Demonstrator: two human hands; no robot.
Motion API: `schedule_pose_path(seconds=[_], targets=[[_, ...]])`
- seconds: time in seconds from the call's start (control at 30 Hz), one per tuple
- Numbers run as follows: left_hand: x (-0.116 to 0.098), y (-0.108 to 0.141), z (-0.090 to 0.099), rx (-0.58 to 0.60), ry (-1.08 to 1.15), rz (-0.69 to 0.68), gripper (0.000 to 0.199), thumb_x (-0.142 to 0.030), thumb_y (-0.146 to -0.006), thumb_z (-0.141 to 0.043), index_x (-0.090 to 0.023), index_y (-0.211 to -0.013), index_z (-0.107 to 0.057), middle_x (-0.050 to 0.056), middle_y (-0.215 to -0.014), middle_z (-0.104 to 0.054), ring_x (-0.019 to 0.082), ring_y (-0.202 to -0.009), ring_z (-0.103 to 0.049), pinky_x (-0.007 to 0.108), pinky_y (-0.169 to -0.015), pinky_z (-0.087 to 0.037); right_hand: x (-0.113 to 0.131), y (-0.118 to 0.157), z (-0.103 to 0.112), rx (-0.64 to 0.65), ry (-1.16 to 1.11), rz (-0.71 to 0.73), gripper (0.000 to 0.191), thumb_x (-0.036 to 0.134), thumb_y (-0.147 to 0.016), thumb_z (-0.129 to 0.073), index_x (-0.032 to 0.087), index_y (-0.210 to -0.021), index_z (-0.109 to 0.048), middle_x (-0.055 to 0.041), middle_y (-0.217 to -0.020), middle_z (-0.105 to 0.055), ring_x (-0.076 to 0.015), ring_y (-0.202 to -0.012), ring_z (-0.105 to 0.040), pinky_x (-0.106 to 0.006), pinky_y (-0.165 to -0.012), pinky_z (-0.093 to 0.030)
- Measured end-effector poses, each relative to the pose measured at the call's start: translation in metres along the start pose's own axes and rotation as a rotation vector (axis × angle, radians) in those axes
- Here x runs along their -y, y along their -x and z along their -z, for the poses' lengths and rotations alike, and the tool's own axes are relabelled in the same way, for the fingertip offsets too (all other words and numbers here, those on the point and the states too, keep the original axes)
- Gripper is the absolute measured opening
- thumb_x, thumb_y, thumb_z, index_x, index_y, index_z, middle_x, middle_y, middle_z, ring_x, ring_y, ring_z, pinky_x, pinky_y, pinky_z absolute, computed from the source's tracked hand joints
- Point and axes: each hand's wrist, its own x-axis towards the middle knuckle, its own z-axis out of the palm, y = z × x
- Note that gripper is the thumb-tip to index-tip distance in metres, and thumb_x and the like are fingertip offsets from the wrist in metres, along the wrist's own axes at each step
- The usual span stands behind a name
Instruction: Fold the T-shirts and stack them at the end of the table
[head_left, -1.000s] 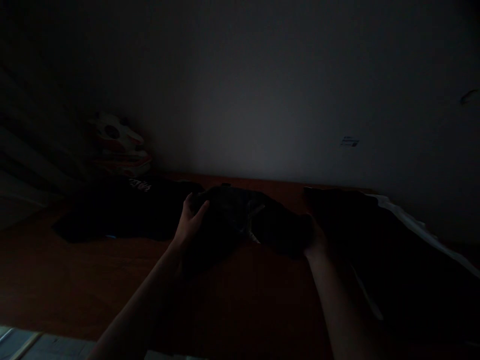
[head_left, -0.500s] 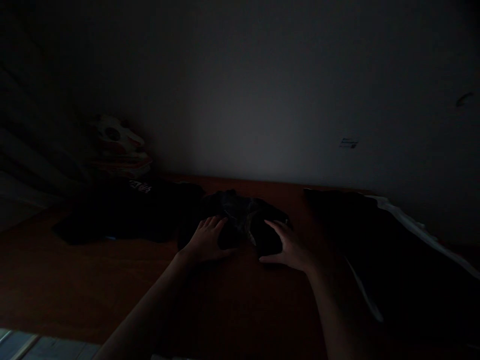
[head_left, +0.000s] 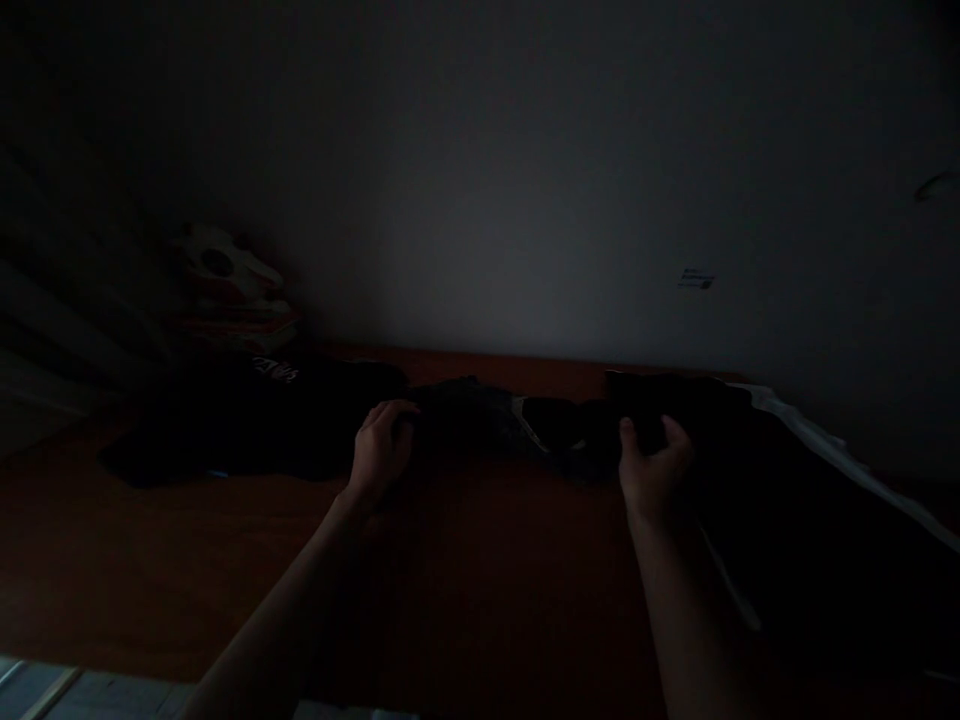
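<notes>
It's dim in here, but I can make out a rumpled dark cloth point(head_left: 480, 408) lying across the middle of the frame on the brown table point(head_left: 465, 560), stretched sideways between two bare hands. The left hand point(head_left: 379, 450) is at its left end, fingers curled down over the fabric; whether they are clamped on it I can't tell. The right hand point(head_left: 654, 472) is at the other end, thumb and fingers standing apart, and it is too dark there to say if any cloth is caught between them. The hands themselves are well apart.

I'd judge this to be a moment of handling the cloth by its two ends. It lies low and uneven, with a pale edge showing right of its middle. Any move of it from here would call for a sure hold at both ends and an even pull, or the middle would bunch.

To the left lies a black garment point(head_left: 247, 420) with pale lettering, near the cloth's end. At right, a large dark garment point(head_left: 795, 500) with a white edge sits close by the right hand. A plush toy point(head_left: 225, 262) rests at upper left, against the wall point(head_left: 480, 200).
</notes>
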Motion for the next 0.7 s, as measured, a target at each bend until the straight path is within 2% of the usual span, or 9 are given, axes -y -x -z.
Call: schedule_pose_path(seconds=[0.03, 0.1, 0.17, 0.23, 0.3, 0.4, 0.53, 0.6, 0.7], targets=[[-0.001, 0.001, -0.001, -0.002, -0.024, -0.032, 0.028, -0.019, -0.086, -0.046, -0.023, -0.099, -0.071, 0.008, -0.113, -0.072, 0.027, -0.108, -0.065, 0.043, -0.101, -0.051, -0.002, 0.000, 0.000, -0.048, 0.035, 0.015, 0.075, 0.068, -0.087, -0.052, 0.009, -0.133, -0.049, -0.0299, -0.144, -0.048, -0.0419, -0.143, -0.034, -0.060, -0.119, -0.025], [-0.004, 0.004, -0.004, 0.070, -0.095, -0.108, 0.026, -0.020, -0.085, -0.050, -0.023, -0.098, -0.071, 0.010, -0.113, -0.070, 0.030, -0.108, -0.063, 0.048, -0.101, -0.050, 0.001, 0.005, -0.004, -0.066, 0.088, 0.044, 0.065, 0.069, -0.084, -0.056, 0.012, -0.115, -0.062, -0.0267, -0.128, -0.060, -0.0404, -0.133, -0.046, -0.059, -0.117, -0.029], [-0.006, 0.008, -0.009, 0.200, -0.160, -0.165, 0.026, -0.028, -0.085, -0.055, -0.022, -0.105, -0.072, 0.012, -0.116, -0.068, 0.032, -0.109, -0.062, 0.050, -0.100, -0.050, 0.007, 0.014, -0.009, 0.100, 0.163, 0.139, 0.056, 0.070, -0.084, -0.059, 0.017, -0.101, -0.068, -0.0198, -0.115, -0.067, -0.0360, -0.119, -0.058, -0.056, -0.110, -0.039], [-0.006, 0.013, -0.015, 0.320, -0.208, -0.184, 0.040, -0.042, -0.085, -0.062, -0.022, -0.118, -0.069, 0.014, -0.125, -0.066, 0.036, -0.114, -0.061, 0.054, -0.100, -0.050, 0.013, 0.024, -0.012, 0.323, 0.268, 0.273, 0.055, 0.071, -0.080, -0.065, 0.022, -0.105, -0.070, -0.0158, -0.122, -0.067, -0.0343, -0.119, -0.060, -0.054, -0.106, -0.044], [-0.004, 0.017, -0.019, 0.389, -0.241, -0.169, 0.056, -0.053, -0.082, -0.067, -0.021, -0.129, -0.064, 0.016, -0.135, -0.063, 0.040, -0.122, -0.059, 0.057, -0.102, -0.049, 0.013, 0.032, -0.014, 0.469, 0.368, 0.387, 0.067, 0.071, -0.070, -0.076, 0.025, -0.119, -0.069, -0.0149, -0.139, -0.060, -0.0375, -0.129, -0.056, -0.054, -0.106, -0.044], [0.001, 0.016, -0.022, 0.411, -0.207, -0.145, 0.048, -0.047, -0.088, -0.062, -0.021, -0.128, -0.065, 0.016, -0.134, -0.066, 0.038, -0.122, -0.062, 0.055, -0.104, -0.049, 0.003, 0.035, -0.015, 0.494, 0.449, 0.463, 0.076, 0.063, -0.067, -0.083, 0.025, -0.130, -0.064, -0.0167, -0.150, -0.051, -0.0414, -0.136, -0.050, -0.058, -0.108, -0.044], [0.002, 0.009, -0.016, 0.326, -0.029, 0.008, 0.034, -0.041, -0.093, -0.054, -0.024, -0.117, -0.071, 0.011, -0.115, -0.076, 0.031, -0.106, -0.071, 0.044, -0.095, -0.055, -0.009, 0.027, -0.018, 0.419, 0.405, 0.452, 0.031, 0.038, -0.087, -0.062, 0.023, -0.114, -0.070, -0.0154, -0.139, -0.062, -0.0352, -0.130, -0.057, -0.055, -0.107, -0.045], [-0.004, 0.006, -0.010, 0.251, 0.110, 0.148, 0.038, -0.049, -0.090, -0.058, -0.023, -0.114, -0.072, 0.008, -0.105, -0.078, 0.031, -0.099, -0.073, 0.040, -0.088, -0.057, -0.008, 0.022, -0.018, 0.390, 0.343, 0.381, 0.026, 0.034, -0.088, -0.056, 0.024, -0.107, -0.070, -0.0141, -0.126, -0.070, -0.0331, -0.120, -0.063, -0.053, -0.104, -0.048], [-0.015, 0.003, 0.000, 0.199, 0.424, 0.373, 0.043, -0.058, -0.080, -0.068, -0.019, -0.097, -0.074, 0.007, -0.090, -0.077, 0.030, -0.087, -0.073, 0.037, -0.077, -0.058, 0.000, 0.017, -0.014, 0.336, 0.218, 0.137, 0.029, 0.043, -0.086, -0.058, 0.025, -0.106, -0.070, -0.0123, -0.107, -0.076, -0.0321, -0.103, -0.071, -0.048, -0.091, -0.053]])
